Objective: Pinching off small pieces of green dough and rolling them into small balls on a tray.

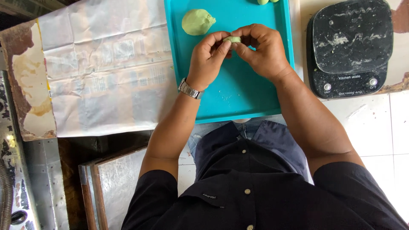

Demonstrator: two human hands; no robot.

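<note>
Dark shirt: buttoned, right at the bottom of the view, both bare forearms reaching out over it.
Left hand: metal wristwatch on the wrist, fingertips pinched onto the small piece of green dough.
Right hand: pressed up against the left one, fingers curled onto the same piece, so both hands are clamped on it together.
Small dough piece: held just above the turquoise tray, not resting on it.
Big green dough lump: sitting on the tray just beyond the left hand.
Kitchen scale: black, flour-smeared, right of the tray.
Crinkled paper sheet: left of the tray.
</note>
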